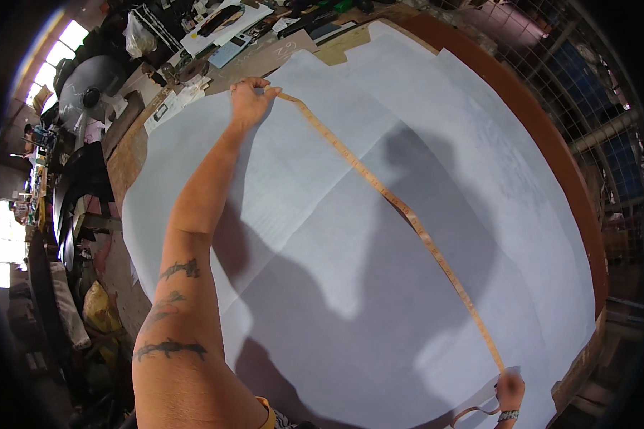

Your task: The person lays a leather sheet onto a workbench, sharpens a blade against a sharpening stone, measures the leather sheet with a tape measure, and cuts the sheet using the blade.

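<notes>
A yellow tape measure (368, 179) of the soft tailor's kind runs slantwise over a large pale blue-grey sheet (322, 236). Its far end is pinched in the fingers of my left hand (252, 100), near the far left edge of the sheet. At the lower right, my right hand (510, 392) grips the tape lower down, and that hand is a little blurred. A loose length of tape curls beside the right wrist. Between my hands the tape is stretched out, with a slight twist about midway. Shadows of my head and arms fall on the sheet.
Beyond the sheet lie papers, a calculator (230, 50) and a piece of cardboard (265, 58). A grey fan (91, 93) stands at the far left. Brown material (551, 136) shows along the right edge, with wire mesh (587, 79) behind it.
</notes>
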{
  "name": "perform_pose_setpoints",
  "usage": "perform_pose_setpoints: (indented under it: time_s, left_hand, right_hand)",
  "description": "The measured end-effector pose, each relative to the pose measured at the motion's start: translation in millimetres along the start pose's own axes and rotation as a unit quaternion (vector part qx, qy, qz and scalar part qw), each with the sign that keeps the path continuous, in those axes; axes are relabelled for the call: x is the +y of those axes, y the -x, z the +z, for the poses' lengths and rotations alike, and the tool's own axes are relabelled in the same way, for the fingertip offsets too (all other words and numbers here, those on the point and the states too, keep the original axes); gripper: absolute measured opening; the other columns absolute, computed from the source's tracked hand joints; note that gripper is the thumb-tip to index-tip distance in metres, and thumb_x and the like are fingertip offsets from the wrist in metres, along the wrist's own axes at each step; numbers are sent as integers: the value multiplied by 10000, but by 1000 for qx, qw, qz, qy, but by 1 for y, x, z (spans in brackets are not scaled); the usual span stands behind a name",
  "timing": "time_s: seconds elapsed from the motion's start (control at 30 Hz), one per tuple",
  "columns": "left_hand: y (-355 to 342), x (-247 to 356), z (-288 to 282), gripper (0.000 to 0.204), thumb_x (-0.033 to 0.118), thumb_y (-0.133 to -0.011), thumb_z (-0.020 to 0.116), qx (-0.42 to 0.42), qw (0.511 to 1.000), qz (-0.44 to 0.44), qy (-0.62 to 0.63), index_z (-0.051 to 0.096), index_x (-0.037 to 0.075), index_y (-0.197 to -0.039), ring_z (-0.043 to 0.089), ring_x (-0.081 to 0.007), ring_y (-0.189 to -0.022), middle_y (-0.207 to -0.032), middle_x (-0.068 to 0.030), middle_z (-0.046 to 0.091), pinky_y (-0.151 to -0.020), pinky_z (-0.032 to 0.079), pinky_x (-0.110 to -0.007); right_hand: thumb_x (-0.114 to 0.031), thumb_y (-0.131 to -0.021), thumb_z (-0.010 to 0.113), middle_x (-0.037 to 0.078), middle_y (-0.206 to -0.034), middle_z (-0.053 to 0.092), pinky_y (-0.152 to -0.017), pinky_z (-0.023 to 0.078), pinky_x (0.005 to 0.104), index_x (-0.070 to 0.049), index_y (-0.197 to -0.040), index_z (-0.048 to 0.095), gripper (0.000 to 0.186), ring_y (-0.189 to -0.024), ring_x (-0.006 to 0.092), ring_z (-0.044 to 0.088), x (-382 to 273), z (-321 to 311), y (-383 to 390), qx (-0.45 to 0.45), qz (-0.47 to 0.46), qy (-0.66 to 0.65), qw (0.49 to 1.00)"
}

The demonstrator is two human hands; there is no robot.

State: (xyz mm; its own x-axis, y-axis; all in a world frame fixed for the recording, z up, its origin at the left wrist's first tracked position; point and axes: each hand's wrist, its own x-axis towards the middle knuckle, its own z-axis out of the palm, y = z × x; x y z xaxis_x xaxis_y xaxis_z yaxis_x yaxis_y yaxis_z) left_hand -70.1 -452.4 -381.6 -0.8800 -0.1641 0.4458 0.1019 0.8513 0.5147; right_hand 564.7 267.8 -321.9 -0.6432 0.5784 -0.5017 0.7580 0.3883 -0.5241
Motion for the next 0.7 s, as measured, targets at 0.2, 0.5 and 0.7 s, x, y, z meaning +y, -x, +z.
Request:
perform_pose_setpoints:
  time_s: [0.2,0.5,0.7]
  left_hand:
    - [-42,-13,5,189,263,-840,778,-46,993,-38,102,795,75,-842,707,-254,-848,-868,-114,770,-996,468,-392]
    - [-39,-23,8,175,174,-875,766,-8,990,-72,122,779,32,-975,692,-148,-793,-856,-78,759,-759,538,-305]
    - [-80,-59,61,217,242,-938,651,61,982,179,25,741,51,-987,679,-262,-810,-853,-104,725,-771,544,-406]
  right_hand:
    - [-168,-977,713,33,-646,639,-478,416,231,-9,-839,620,230,-526,87,571,-1,-4,-6,-31,-40,-22,998]
    - [-118,-973,695,29,-634,621,-483,421,249,-2,-828,605,206,-529,83,554,-25,11,-6,-26,-34,4,999]
    - [-168,-944,713,3,-622,603,-527,445,291,-57,-755,631,234,-574,99,538,27,-7,-14,33,-53,122,991]
